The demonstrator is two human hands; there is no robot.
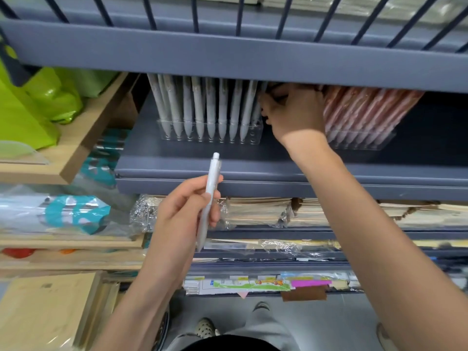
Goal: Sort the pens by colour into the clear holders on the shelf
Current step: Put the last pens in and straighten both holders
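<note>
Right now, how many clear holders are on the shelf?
2: white-pen holder left of the right hand, pink-pen holder right of it. The hand may hide another.

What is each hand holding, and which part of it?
The left hand grips a white pen round its middle, clicker end up. The right hand curls above the shelf; its hold cannot be told.

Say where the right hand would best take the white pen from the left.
Probably the clicker end, pinched from above. The white pen stands near upright in the left hand, which grips its middle; the top stands clear of the fingers, toward the shelf.
</note>
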